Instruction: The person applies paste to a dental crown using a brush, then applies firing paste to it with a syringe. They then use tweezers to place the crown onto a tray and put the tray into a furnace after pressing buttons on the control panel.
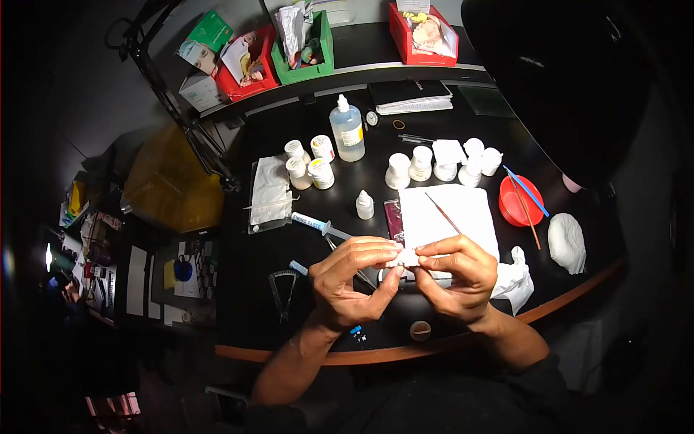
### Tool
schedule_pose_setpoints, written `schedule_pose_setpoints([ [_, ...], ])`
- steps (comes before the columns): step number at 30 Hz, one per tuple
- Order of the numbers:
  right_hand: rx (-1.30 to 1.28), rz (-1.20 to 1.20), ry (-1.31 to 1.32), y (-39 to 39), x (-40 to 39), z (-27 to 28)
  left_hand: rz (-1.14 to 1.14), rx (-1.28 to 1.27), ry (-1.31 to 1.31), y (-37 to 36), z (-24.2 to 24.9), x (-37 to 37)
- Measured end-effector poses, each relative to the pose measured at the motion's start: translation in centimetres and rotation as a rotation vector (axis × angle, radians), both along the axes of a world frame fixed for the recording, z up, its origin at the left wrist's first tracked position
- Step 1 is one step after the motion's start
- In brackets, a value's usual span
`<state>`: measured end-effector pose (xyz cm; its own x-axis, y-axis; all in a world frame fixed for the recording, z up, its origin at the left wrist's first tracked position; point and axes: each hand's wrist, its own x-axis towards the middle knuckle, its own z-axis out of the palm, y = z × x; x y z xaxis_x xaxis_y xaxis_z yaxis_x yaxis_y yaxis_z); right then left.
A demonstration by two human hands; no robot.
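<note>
Between the fingertips of my left hand (354, 278) and my right hand (459, 275) is a small white toothlike piece (407, 257). Both hands pinch it from opposite sides above the desk's front part. Its exact kind is too small to make out, and the fingers cover much of it. Behind it lies a white tissue pad (459, 213) with a thin brush (442, 213) resting across it. A syringe labelled "FIRING PASTE" (309, 221) points towards my left hand. Below that hand is a metal caliper (283, 295).
Several white jars (398, 171) stand behind the pad. A clear liquid bottle (349, 134) and a small dropper bottle (364, 205) stand upright. At right are a red bowl (512, 212) with tools across it and crumpled tissue (566, 244). A dark lamp head (578, 79) overhangs the right side.
</note>
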<state>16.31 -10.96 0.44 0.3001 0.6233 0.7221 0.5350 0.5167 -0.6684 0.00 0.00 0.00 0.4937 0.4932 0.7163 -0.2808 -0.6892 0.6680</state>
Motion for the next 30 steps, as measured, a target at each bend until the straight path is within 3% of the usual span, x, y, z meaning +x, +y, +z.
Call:
schedule_pose_setpoints([
  [2,-0.191,0.044,0.283,-0.4,-0.3,0.3,0.008,-0.012,0.065,0.0,-0.1,0.0],
  [3,-0.268,0.045,0.255,-0.3,0.2,0.4,-0.004,0.004,0.096,0.2,0.2,-0.3],
  [5,-0.317,0.213,0.658,-0.2,0.6,0.0,-0.029,-0.008,0.119,0.1,0.1,0.1],
  [13,-0.571,0.378,0.947,-0.5,2.0,0.5,-0.083,-0.156,0.184,-0.3,0.3,0.0],
  [25,-0.593,0.461,1.058,-0.4,2.2,0.6,-0.078,-0.197,0.222,-0.3,0.4,-0.1],
  [30,-0.424,0.35,0.656,-0.4,1.5,-0.3,-0.004,-0.136,0.25,-0.4,0.7,0.1],
])
